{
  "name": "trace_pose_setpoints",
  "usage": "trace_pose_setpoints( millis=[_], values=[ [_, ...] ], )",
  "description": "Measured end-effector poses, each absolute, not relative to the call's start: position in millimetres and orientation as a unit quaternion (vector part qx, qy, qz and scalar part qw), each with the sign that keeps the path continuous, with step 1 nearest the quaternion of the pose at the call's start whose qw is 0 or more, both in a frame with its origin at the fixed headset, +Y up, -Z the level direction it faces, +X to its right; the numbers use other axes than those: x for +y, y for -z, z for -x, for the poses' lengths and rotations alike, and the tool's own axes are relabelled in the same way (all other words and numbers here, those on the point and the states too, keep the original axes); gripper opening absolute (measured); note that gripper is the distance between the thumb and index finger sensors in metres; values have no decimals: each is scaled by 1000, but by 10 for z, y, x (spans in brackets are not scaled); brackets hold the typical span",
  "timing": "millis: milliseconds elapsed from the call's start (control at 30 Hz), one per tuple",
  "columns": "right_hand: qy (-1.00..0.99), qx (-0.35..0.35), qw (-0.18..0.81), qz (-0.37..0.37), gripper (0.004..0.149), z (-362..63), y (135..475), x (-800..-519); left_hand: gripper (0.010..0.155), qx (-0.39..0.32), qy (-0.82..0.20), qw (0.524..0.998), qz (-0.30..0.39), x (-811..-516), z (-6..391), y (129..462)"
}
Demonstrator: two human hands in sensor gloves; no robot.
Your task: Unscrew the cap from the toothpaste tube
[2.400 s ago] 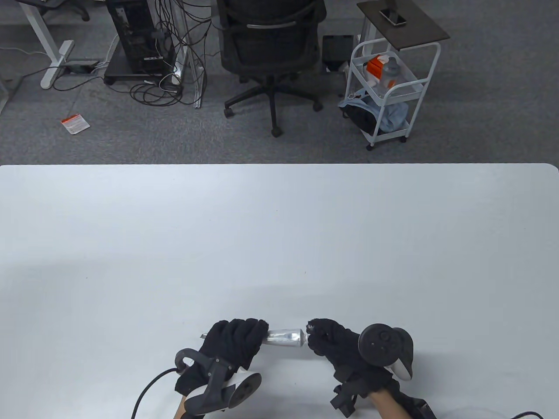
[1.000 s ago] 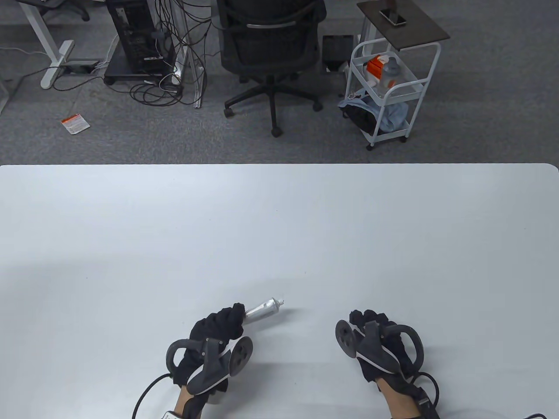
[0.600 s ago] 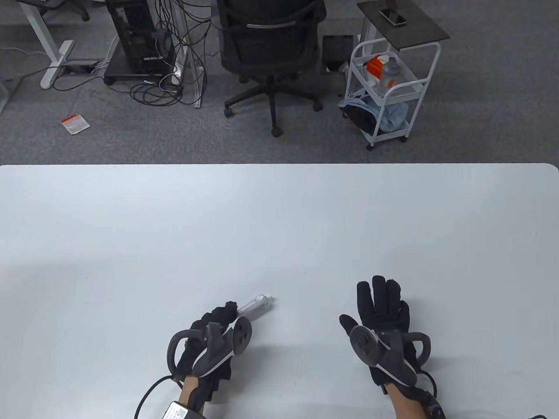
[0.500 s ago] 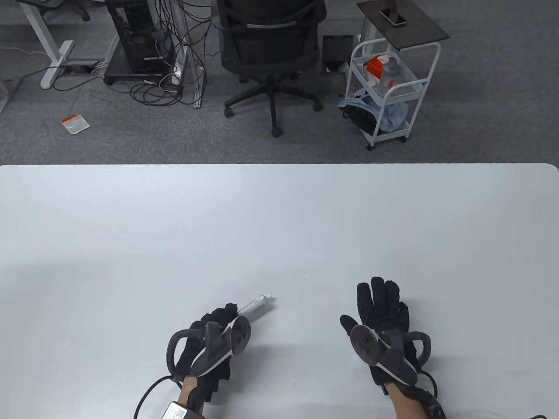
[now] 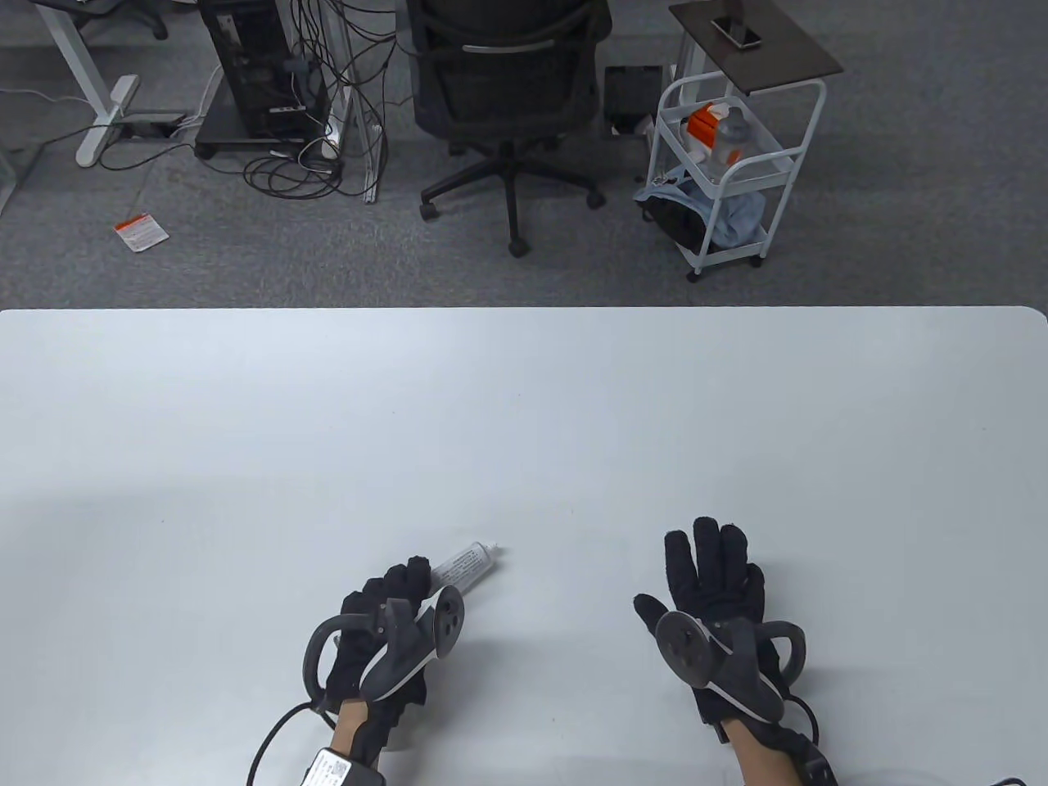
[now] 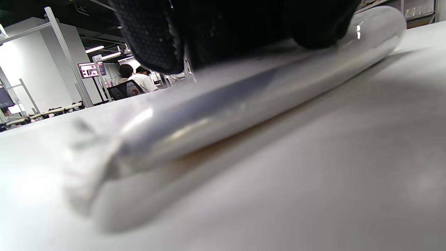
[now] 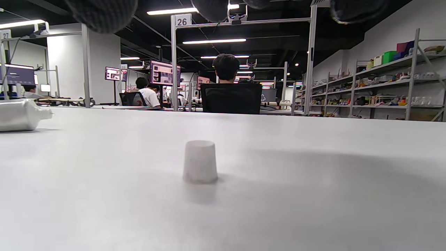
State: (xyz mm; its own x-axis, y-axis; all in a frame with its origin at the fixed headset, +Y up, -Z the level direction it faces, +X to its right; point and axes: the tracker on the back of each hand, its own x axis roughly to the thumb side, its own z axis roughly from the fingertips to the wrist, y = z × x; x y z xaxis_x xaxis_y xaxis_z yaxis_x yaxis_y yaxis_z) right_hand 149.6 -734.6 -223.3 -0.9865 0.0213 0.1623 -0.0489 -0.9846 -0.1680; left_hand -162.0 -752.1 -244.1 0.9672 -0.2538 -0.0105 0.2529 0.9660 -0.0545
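The silver toothpaste tube (image 5: 463, 565) lies on the white table (image 5: 524, 409) with its bare nozzle pointing up and to the right. My left hand (image 5: 393, 591) rests its fingers (image 6: 244, 24) on top of the tube (image 6: 226, 111), which lies flat on the table. My right hand (image 5: 688, 573) is spread flat and open, holding nothing. The white cap (image 7: 199, 162) stands upright on the table under it, apart from my fingertips (image 7: 101, 10), and is hidden in the table view. The tube's nozzle end (image 7: 21, 115) shows far left in the right wrist view.
An office chair (image 5: 508, 90), a white cart (image 5: 729, 164) and a computer tower with cables (image 5: 262, 74) stand on the floor beyond the table's far edge. Glove cables trail off the near edge (image 5: 270, 745).
My left hand has lowered the tube onto the table and its fingers have uncurled over it; the tube has rolled, printed side up. My right hand opened flat earlier and has stayed there.
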Motion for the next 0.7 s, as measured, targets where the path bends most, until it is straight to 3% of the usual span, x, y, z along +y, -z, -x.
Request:
trace_pose_setpoints(
  millis=[133, 300, 700],
  values=[
    [-992, -81, 17, -92, 83, -1475, 2222, -7345, 65, -21, 114, 993, 24, -7523, 1628, 2390],
    [-991, -89, 22, -99, 83, -1465, 2201, -7330, 80, -66, 100, 992, -43, -7462, 1623, 2261],
    [-990, -84, 20, -107, 83, -1447, 2196, -7345, 86, -81, 91, 992, -31, -7449, 1619, 2237]
  ],
)
